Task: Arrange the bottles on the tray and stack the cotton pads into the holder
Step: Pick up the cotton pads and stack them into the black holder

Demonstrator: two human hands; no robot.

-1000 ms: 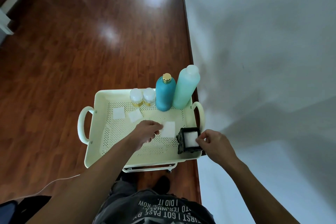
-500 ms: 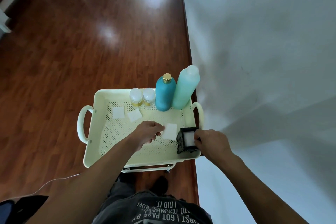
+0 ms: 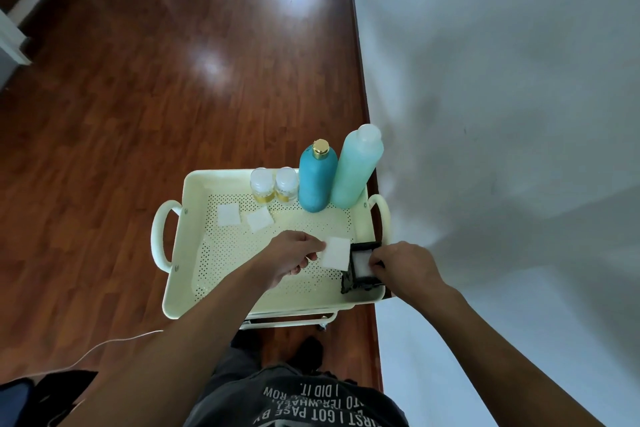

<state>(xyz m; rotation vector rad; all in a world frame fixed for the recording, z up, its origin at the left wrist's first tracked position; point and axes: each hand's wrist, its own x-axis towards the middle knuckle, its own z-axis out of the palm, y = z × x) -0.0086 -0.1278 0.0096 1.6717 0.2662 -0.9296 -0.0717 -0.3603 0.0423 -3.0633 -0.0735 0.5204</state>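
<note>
Perforated matt tray, glossy wooden floor

Dark T-shirt, white printed lettering

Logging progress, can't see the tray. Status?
Left hand pinching cotton pad beside holder. Right hand steadying holder. Two pads loose. Nothing blocking.

The only writing we can read is on the dark T-shirt at the bottom of the view, printed in pale capitals and seen upside down. We make out "I DID IT." in the upper line and "FIRST I GOT PASE" in the lowest one; the line between is too folded to read. We find no legible labels on the bottles or anything else.
</note>
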